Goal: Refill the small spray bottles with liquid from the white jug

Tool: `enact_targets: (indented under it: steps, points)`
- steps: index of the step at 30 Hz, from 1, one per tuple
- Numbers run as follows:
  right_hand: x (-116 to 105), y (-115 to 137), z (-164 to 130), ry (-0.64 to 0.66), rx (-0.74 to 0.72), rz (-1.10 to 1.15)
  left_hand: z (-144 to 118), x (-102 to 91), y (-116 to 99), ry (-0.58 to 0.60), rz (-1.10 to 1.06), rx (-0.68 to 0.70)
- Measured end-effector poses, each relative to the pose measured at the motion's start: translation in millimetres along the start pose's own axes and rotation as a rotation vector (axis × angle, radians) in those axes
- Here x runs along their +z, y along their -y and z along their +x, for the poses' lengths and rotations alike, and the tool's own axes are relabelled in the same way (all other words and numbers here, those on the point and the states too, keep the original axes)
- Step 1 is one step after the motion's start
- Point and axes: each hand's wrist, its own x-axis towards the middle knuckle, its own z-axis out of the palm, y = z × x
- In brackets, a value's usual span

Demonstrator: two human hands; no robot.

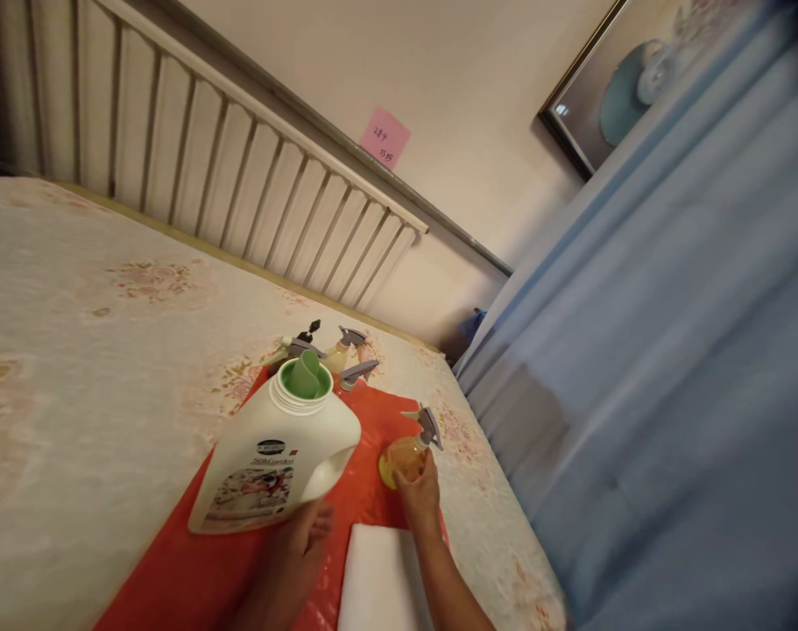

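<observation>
My right hand (420, 487) is closed around a small clear spray bottle (405, 457) with a grey trigger head and yellowish liquid inside. The bottle is upright on a red sheet (372, 429). My left hand (312, 529) is beside the lower right of a large white jug (275, 464); its fingers are loosely curled, and nothing shows in them. I cannot tell whether it touches the jug. The jug has a printed label and no cap on, with a green spout (305, 377) in its mouth. A folded white cloth or paper (377, 578) lies between my forearms.
Behind the jug stand more spray bottles (338, 358), partly hidden, and a grey trigger head (359, 372). A flowered cloth (142, 386) covers the table. A radiator (241, 166) runs along the wall at the back, and a blue curtain (667, 368) hangs at the right.
</observation>
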Motion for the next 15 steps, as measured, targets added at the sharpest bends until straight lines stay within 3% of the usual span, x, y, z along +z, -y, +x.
enact_targets:
  steps: [4,9,15]
  points:
    - [8,9,-4,-0.007,0.054,-0.048,-1,-1.7,-6,0.002,-0.007,0.006]
    - [13,-2,9,-0.055,0.107,-0.097,-3,-2.4,-9,0.011,-0.008,-0.022]
    - [14,-18,31,0.044,0.043,0.001,-4,-1.8,-4,0.006,0.013,-0.016]
